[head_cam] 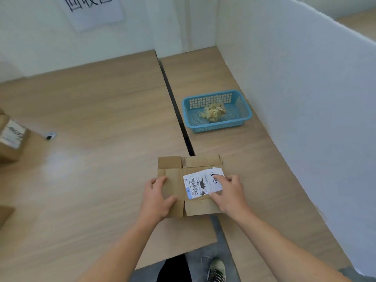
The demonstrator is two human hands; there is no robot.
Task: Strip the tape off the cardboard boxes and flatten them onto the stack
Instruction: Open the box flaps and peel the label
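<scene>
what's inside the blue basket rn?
A crumpled wad of yellowish tape lies on the mesh floor of the blue basket, toward its back wall. Anything beneath the wad is covered.

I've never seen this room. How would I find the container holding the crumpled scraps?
Start at the dark gap between the two wooden tabletops and look right, toward the white partition. There sits a blue plastic basket with crumpled yellowish scraps inside. Nothing else in sight is blue or perforated.
</scene>
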